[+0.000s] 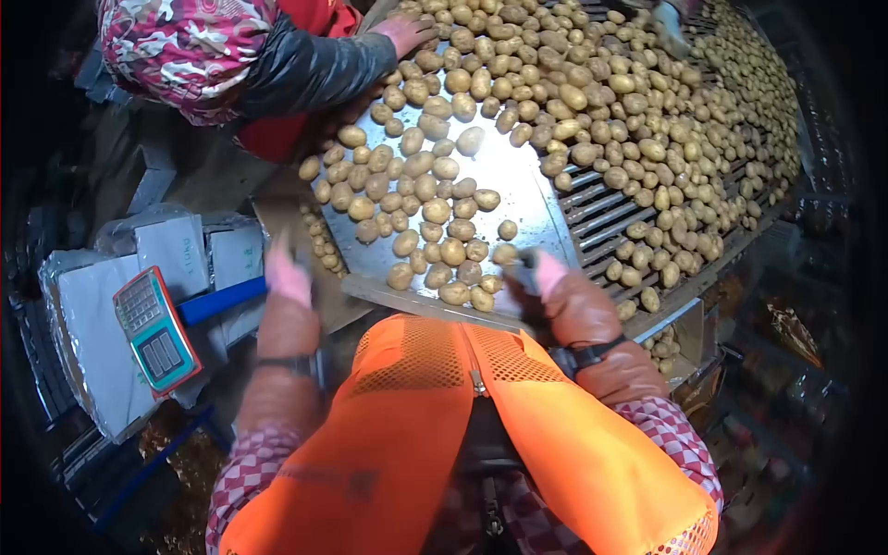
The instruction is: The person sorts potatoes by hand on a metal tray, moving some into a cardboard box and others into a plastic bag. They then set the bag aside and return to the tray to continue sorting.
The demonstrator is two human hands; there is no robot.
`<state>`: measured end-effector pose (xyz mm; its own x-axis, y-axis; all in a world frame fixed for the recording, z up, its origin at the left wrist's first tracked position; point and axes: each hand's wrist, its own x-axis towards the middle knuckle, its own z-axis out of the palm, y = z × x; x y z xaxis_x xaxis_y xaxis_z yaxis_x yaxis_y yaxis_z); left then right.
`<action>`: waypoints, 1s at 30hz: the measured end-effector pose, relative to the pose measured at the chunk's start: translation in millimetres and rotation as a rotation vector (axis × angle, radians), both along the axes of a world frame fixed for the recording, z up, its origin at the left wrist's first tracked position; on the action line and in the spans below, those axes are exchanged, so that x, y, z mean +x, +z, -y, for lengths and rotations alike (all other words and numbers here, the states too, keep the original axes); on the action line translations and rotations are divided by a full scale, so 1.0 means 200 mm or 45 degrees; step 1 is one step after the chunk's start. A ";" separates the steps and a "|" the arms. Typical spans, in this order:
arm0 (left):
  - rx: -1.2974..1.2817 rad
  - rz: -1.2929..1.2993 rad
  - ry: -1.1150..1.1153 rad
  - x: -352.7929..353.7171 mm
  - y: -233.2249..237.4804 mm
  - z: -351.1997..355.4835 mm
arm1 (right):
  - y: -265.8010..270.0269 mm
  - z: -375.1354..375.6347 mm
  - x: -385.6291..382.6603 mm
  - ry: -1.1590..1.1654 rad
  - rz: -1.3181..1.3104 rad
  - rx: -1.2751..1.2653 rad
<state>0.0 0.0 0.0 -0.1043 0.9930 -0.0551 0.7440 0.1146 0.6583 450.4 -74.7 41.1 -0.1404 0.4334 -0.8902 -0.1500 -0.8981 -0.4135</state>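
Note:
My left hand (289, 270), in a pink glove, is blurred by motion beside the box of potatoes at the tray's left edge. Over the front right corner of the metal tray (546, 222) is my right hand (540, 274), its glove pink with dark fingers, also smeared. A potato (505, 253) lies right at its fingertips; whether they grip it I cannot tell. Many loose potatoes (425, 188) are spread across the tray. Below its left edge, more potatoes (321, 242) show inside a cardboard box (277, 215).
A slatted rack (597, 213) heaped with potatoes adjoins the tray. At upper left, a person's hand (407, 33) reaches the heap; another gloved hand (670, 28) is at the far side. A scale display (157, 331) stands by wrapped cartons (92, 324). Another potato box (684, 344) sits lower right.

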 end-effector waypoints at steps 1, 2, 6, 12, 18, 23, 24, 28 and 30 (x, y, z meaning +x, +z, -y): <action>-0.006 0.020 -0.008 0.03 -0.03 0.00 | -0.15 0.02 0.00 0.676 0.381 0.267; 0.187 -0.051 -0.107 0.26 0.11 -0.09 | -0.21 0.04 -0.02 0.720 0.421 0.534; 0.142 -0.383 -0.098 0.71 0.07 -0.61 | -0.15 -0.03 0.04 0.698 0.136 0.620; -0.167 -0.478 -0.770 1.21 0.29 -0.32 | -0.22 0.11 0.20 0.413 -0.112 0.503; 0.042 -0.401 -0.961 0.82 0.19 -0.11 | -0.04 -0.01 0.39 0.240 0.236 0.753; 0.009 -0.703 -0.571 0.86 0.00 0.14 | 0.25 -0.59 0.42 0.183 0.869 1.051; 0.038 -0.685 -0.737 0.85 0.07 0.16 | 0.33 -0.70 0.42 0.235 1.112 1.138; 0.142 -0.583 -0.668 0.83 0.12 0.16 | 0.18 -1.19 0.53 0.783 1.834 1.369; 0.127 -0.625 -0.668 0.83 0.11 0.15 | 0.22 -1.21 0.41 1.261 2.033 0.962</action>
<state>165.1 -30.7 22.2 0.3976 0.9171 -0.0307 0.8971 -0.3814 0.2231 531.4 166.5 85.3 0.0567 0.9875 -0.1472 0.9949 -0.0435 0.0910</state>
